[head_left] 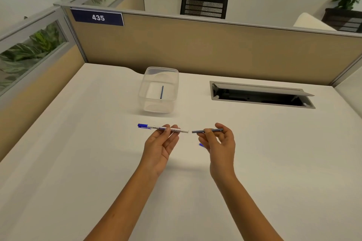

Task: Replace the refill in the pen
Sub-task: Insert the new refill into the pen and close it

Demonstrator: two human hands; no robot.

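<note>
In the middle of the frame I see my left hand [159, 143] grasping the pen [163, 128] between thumb and fingers. The pen is white with a blue cap at its left end, and it lies level above the table [78, 162], with its open end turned to the right. My right hand [219, 143] pinches a thin dark refill [196, 131], also level, with its left tip just beside the open end of the pen but not touching it. Under the right hand a small blue piece [201, 144] shows; I cannot tell what it is. Higher in the frame, a little left of centre, a clear plastic box [159, 89] stands on the table, and a second blue refill [161, 92] lies inside it. At the upper right of the table there is an open cable slot [260, 94].
</note>
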